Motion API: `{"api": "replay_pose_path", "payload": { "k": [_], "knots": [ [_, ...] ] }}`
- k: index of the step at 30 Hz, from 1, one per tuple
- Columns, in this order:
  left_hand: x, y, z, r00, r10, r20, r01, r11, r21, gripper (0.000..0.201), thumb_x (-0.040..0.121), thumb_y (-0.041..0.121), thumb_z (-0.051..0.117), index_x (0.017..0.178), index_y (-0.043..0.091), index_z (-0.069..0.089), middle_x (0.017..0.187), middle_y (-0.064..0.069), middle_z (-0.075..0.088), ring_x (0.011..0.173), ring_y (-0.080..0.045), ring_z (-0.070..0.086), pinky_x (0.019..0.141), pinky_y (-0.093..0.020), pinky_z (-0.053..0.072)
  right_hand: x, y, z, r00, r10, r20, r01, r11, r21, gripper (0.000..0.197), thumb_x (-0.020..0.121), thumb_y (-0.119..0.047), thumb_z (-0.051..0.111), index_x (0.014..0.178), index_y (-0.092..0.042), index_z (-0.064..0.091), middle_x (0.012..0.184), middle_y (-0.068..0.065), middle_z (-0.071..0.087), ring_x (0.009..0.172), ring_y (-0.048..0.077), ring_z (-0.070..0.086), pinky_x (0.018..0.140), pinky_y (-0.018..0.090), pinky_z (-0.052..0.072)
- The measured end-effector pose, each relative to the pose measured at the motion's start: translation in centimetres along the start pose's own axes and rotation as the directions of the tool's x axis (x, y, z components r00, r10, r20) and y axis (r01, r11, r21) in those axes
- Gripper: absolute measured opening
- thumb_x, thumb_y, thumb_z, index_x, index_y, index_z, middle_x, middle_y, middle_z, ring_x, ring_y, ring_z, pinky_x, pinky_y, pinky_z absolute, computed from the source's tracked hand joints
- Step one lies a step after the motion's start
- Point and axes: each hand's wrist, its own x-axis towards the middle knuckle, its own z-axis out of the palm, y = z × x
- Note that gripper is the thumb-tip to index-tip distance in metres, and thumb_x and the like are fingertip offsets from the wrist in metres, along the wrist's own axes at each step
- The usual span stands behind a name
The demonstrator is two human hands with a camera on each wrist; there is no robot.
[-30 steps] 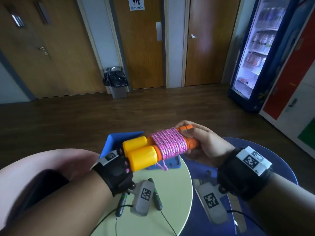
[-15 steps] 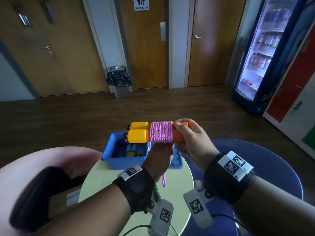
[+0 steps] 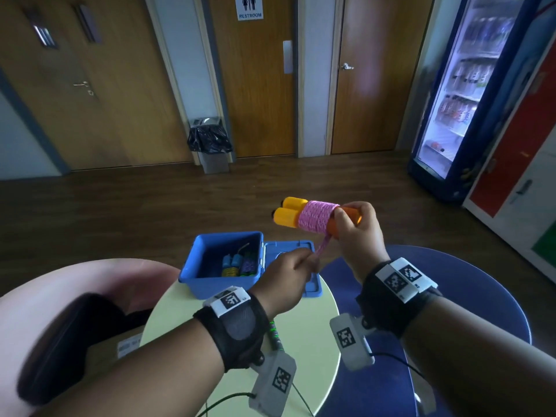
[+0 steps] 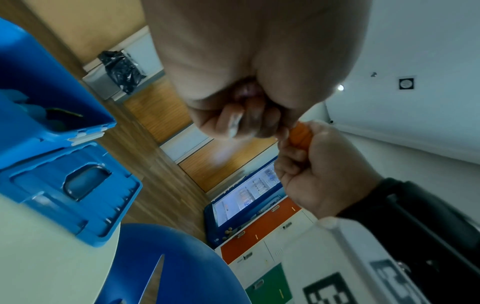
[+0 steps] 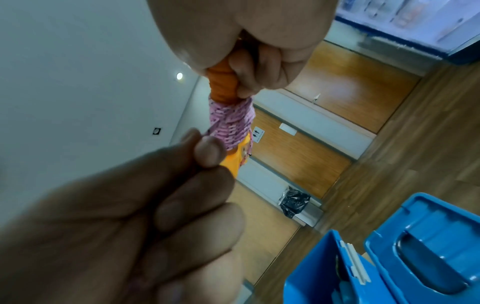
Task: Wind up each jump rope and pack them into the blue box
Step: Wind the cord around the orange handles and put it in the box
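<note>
Clasping the orange handles (image 3: 346, 218), the right hand (image 3: 358, 236) holds the wound rope; left hand (image 3: 285, 275) pinches its pink tail (image 3: 323, 248)

left hand (image 4: 249, 115): fingers curled | right hand (image 4: 319, 170): grips orange handle (image 4: 298, 133) | blue box (image 4: 39, 86): open

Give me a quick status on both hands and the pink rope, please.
Right hand grips orange handles. Left hand pinches pink rope tail, taut. Blue box open below, nothing blocking.
</note>
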Motion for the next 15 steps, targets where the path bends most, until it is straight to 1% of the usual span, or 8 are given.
{"api": "replay_pose_path", "payload": {
  "k": [2,4,5,7,10,12,14,15],
  "knots": [
    [0.4,0.1,-0.3,0.999,0.000,0.041,-0.004,0.994,0.106,0.033,0.104,0.036,0.044,0.075,0.023,0.054,0.073,-0.005,0.053,0.066,-0.024,0.049,0.061,-0.032,0.035,0.0,0.4,-0.2,1.000,-0.014,-0.001,0.014,0.998,-0.068,0.013,0.095,-0.030,0.057,0.106,-0.024,0.054,0.087,-0.008,0.058,0.071,0.004,0.056,0.051,0.014,0.040],
    [0.5,0.6,-0.6,0.997,-0.011,0.080,-0.003,0.986,0.167,0.033,0.103,0.034,0.045,0.077,0.017,0.054,0.075,-0.009,0.055,0.070,-0.021,0.050,0.062,-0.032,0.035,-0.2,0.6,-0.2,1.000,-0.012,0.006,0.012,0.995,-0.104,0.011,0.095,-0.030,0.056,0.105,-0.025,0.053,0.085,-0.007,0.058,0.067,0.004,0.055,0.045,0.011,0.038],
    [0.6,0.7,-0.7,0.996,-0.002,0.091,-0.015,0.982,0.187,0.034,0.103,0.034,0.045,0.078,0.014,0.054,0.075,-0.008,0.055,0.068,-0.018,0.049,0.061,-0.032,0.035,-0.3,0.6,-0.2,1.000,-0.010,0.007,0.010,0.993,-0.120,0.010,0.096,-0.030,0.055,0.105,-0.026,0.052,0.084,-0.007,0.058,0.066,0.004,0.055,0.043,0.010,0.037],
    [0.6,1.2,-0.6,0.994,0.012,0.108,-0.038,0.971,0.234,0.035,0.103,0.035,0.045,0.079,0.010,0.054,0.071,-0.005,0.053,0.062,-0.016,0.045,0.059,-0.032,0.035,-0.5,0.5,-0.2,1.000,-0.004,0.012,0.005,0.990,-0.144,0.011,0.096,-0.031,0.054,0.105,-0.026,0.051,0.084,-0.008,0.057,0.065,0.004,0.054,0.041,0.010,0.036],
    [0.5,1.5,-0.8,0.993,0.028,0.117,-0.063,0.948,0.311,0.037,0.101,0.035,0.049,0.071,0.014,0.050,0.063,0.001,0.051,0.057,-0.015,0.044,0.057,-0.032,0.035,-0.7,0.4,-0.4,0.999,-0.024,0.031,0.029,0.982,-0.185,0.012,0.096,-0.033,0.053,0.104,-0.025,0.051,0.083,-0.007,0.058,0.066,0.005,0.056,0.049,0.018,0.041],
    [0.5,1.8,-1.2,0.992,0.037,0.121,-0.081,0.920,0.383,0.037,0.099,0.031,0.055,0.065,0.019,0.045,0.057,0.004,0.047,0.053,-0.010,0.044,0.055,-0.029,0.035,-1.1,0.4,-0.5,0.996,-0.066,0.055,0.077,0.970,-0.230,0.012,0.096,-0.035,0.053,0.102,-0.025,0.051,0.080,-0.007,0.059,0.066,0.006,0.057,0.052,0.022,0.043],
    [0.4,2.2,-1.6,0.989,0.058,0.135,-0.111,0.897,0.428,0.039,0.097,0.028,0.059,0.062,0.021,0.041,0.054,0.006,0.043,0.048,-0.003,0.044,0.047,-0.017,0.029,-1.3,0.4,-0.5,0.994,-0.091,0.066,0.105,0.964,-0.243,0.012,0.096,-0.035,0.054,0.102,-0.025,0.051,0.078,-0.007,0.060,0.065,0.007,0.058,0.052,0.023,0.045],
    [0.3,2.4,-1.7,0.987,0.074,0.144,-0.130,0.891,0.435,0.041,0.097,0.027,0.060,0.061,0.023,0.040,0.054,0.007,0.042,0.048,0.001,0.046,0.046,-0.015,0.031,-1.3,0.3,-0.5,0.994,-0.087,0.062,0.099,0.968,-0.232,0.012,0.096,-0.035,0.054,0.102,-0.025,0.051,0.079,-0.007,0.059,0.065,0.006,0.057,0.052,0.023,0.045]
  ]
}}
